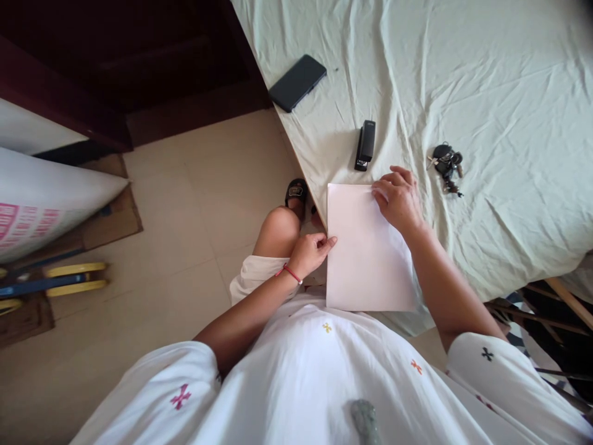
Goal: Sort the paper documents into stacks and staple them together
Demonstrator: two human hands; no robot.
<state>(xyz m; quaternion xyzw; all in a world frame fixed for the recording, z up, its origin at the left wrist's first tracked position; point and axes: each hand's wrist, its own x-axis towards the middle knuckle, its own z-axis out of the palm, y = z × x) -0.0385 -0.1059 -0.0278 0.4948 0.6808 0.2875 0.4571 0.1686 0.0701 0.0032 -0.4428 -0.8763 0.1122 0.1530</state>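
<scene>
A stack of white paper [364, 247] lies on the pale green sheet of the bed [486, 80], close to its near edge. My left hand [312, 250] pinches the left edge of the paper with its fingertips. My right hand [398, 198] rests on the paper's top right corner, fingers curled and pressing down. A black stapler [365, 144] lies just beyond the paper, a short way above my right hand.
A dark phone [297, 82] lies near the bed's left edge. A bunch of keys [447, 164] sits right of my right hand. My knee [278, 228] and sandalled foot [296, 193] are beside the bed. A white sack [46, 204] and cardboard lie on the floor at left.
</scene>
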